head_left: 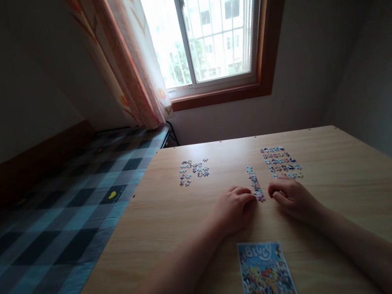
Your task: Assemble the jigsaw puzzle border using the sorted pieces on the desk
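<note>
A narrow strip of joined jigsaw pieces [255,183] lies near the middle of the wooden table. My left hand [233,209] rests on the tabletop with curled fingers, its fingertips at the strip's lower left edge. Just right of the strip, apart from it, my right hand [293,197] is closed with thumb and fingers drawn together. Whatever either hand may hold is hidden. Rows of loose jigsaw pieces [280,162] lie beyond my right hand, and a looser group of puzzle pieces [199,169] is farther left.
A colourful picture sheet marked "Bluey" [266,278] lies between my forearms on the wooden table [154,259]. A bed with a checked cover [64,234] adjoins the left side. Behind stand a curtain [127,53] and a barred window [217,28].
</note>
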Action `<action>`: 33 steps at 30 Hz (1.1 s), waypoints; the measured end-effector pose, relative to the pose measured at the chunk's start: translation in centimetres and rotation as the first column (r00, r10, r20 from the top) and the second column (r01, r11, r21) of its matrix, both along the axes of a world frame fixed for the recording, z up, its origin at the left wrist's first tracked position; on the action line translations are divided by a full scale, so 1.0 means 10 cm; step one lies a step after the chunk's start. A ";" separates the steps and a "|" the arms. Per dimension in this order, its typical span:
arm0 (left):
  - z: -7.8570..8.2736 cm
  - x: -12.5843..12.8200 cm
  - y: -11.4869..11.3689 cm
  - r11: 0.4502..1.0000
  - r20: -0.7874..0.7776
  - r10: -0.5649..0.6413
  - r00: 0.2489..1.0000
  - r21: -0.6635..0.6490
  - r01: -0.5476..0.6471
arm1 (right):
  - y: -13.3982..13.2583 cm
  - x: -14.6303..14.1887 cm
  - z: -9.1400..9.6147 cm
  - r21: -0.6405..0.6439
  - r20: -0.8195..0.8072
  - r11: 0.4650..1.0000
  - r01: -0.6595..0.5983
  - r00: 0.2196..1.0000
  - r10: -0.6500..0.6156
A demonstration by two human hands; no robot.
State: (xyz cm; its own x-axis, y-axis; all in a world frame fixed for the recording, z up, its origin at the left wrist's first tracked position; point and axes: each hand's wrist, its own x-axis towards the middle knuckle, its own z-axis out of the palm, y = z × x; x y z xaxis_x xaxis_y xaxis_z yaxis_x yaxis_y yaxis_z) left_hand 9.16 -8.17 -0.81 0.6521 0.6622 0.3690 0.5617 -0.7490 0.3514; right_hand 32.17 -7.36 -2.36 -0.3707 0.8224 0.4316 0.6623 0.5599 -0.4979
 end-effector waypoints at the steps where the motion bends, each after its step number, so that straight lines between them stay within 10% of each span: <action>1: 0.00 0.00 0.00 1.000 0.002 -0.001 1.000 -0.001 0.001 | 0.00 0.00 -0.01 -0.001 -0.003 1.000 -0.002 1.000 0.002; 10: -0.01 -0.16 0.13 0.986 -0.094 0.134 0.986 0.109 -0.124 | 0.03 0.01 -0.02 0.018 -0.052 1.000 -0.005 0.999 0.006; 16: 0.03 -0.58 0.41 0.705 -0.048 0.702 0.710 0.187 -0.684 | 0.04 0.05 -0.05 0.033 -0.114 0.998 0.058 0.992 -0.054; 21: -0.04 -0.77 0.51 0.493 -0.113 0.870 0.480 0.154 -0.857 | 0.06 0.05 -0.05 0.032 -0.115 0.998 0.054 0.992 -0.050; 33: -0.17 -0.81 0.60 0.395 -0.180 0.914 0.364 0.180 -0.901 | 0.10 0.03 -0.08 0.061 -0.108 0.997 0.053 0.993 -0.046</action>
